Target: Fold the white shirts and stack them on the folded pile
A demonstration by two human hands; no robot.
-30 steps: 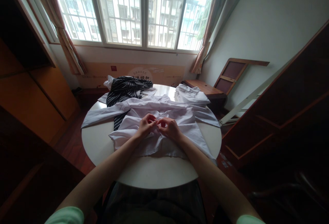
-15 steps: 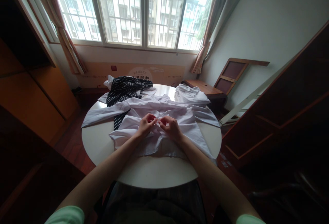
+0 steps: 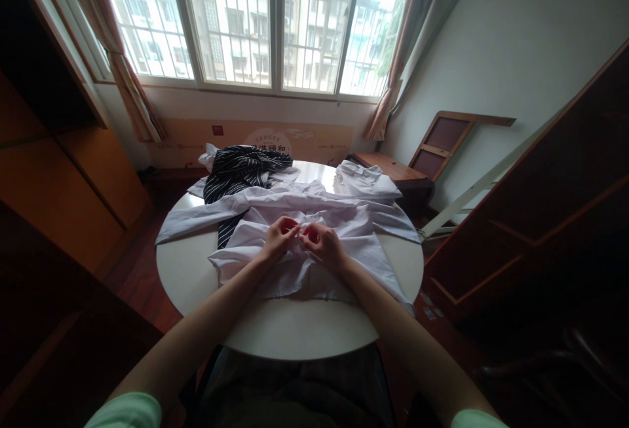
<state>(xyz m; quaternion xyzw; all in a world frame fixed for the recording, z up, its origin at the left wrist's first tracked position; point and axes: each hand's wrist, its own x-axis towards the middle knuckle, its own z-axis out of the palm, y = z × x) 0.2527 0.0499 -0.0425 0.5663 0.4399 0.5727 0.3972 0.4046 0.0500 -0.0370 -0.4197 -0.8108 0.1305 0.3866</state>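
A white long-sleeved shirt [image 3: 344, 223] lies spread over the round white table [image 3: 295, 333], its sleeves reaching out to both sides. At the middle of its front, my left hand [image 3: 281, 236] pinches the cloth between thumb and fingertips. Right beside it, my right hand [image 3: 322, 243] is closed on the same stretch of the shirt front, fingertips almost touching those of the left. Whatever small part of the placket sits between the fingertips is too small to make out.
Behind the shirt, a black-and-white striped garment [image 3: 236, 169] is heaped at the left of the table. A folded pile of white clothes [image 3: 366, 180] rests at the back right. Beyond it stands a low wooden table [image 3: 393, 167]; a dark wooden panel [image 3: 531, 218] rises at the right.
My right hand has shifted very slightly left, closer to the fingertips of my left hand. The shirt and everything around it look the same.
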